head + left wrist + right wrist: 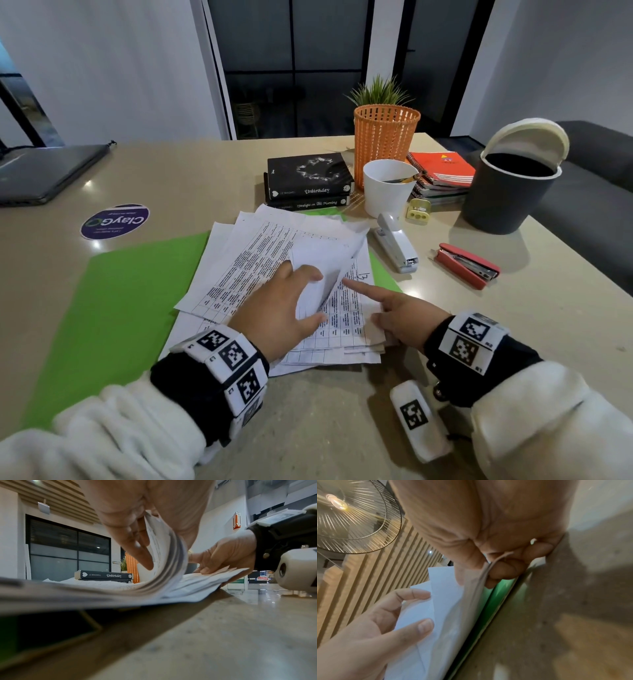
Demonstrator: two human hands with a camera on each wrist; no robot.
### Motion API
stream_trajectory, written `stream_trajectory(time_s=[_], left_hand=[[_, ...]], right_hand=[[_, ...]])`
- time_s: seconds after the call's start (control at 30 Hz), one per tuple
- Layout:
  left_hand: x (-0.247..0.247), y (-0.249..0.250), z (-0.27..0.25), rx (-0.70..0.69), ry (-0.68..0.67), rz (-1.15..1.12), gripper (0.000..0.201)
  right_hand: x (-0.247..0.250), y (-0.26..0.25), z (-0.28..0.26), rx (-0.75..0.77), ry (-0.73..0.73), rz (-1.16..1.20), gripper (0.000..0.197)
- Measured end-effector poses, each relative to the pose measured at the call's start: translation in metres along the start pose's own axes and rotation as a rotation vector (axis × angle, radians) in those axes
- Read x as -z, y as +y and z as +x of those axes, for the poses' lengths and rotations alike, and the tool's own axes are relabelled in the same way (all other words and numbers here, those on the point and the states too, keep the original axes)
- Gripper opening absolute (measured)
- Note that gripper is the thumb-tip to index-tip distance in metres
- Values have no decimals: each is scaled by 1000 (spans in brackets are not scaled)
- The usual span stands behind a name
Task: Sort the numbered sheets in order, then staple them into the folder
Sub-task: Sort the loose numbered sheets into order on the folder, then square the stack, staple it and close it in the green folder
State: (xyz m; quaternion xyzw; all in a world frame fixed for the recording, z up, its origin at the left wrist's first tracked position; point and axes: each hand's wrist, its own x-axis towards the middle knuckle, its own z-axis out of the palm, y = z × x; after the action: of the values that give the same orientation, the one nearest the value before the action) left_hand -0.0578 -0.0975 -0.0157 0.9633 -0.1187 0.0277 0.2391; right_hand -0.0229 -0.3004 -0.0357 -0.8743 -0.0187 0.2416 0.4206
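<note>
An open green folder (130, 291) lies on the table with a loose stack of printed sheets (246, 267) on its right half. My left hand (308, 298) grips the right edge of several top sheets (171, 561) and curls them up and back. That bares a sheet with a handwritten "13" (363, 275) at its corner. My right hand (363, 301) points its index finger onto this sheet, and its thumb and curled fingers pinch the lower sheets' edge (486, 566) above the folder (494, 595). A white stapler (397, 245) and a red stapler (467, 265) lie to the right.
Behind the papers are two stacked black books (308, 181), an orange basket (385, 140), a white cup (388, 186), spiral notebooks (442, 171), a yellow sharpener (418, 211) and a dark bin (510, 192). A shut laptop (44, 171) and a round sticker (114, 221) are at the left.
</note>
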Motion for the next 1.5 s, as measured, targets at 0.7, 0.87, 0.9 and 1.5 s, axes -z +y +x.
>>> stream_trajectory(time_s=[0.7, 0.87, 0.9, 1.5], left_hand=[[-3, 5, -5, -113, -377, -135, 91], [-7, -1, -3, -22, -402, -336, 85], [-6, -3, -3, -7, -357, -340, 82], [74, -42, 10, 309, 166, -983, 75]], right_hand=[[5, -11, 34, -317, 8, 613, 76], [4, -7, 18, -234, 47, 261, 46], [5, -6, 14, -212, 31, 288, 46], [61, -3, -23, 216, 164, 635, 34]])
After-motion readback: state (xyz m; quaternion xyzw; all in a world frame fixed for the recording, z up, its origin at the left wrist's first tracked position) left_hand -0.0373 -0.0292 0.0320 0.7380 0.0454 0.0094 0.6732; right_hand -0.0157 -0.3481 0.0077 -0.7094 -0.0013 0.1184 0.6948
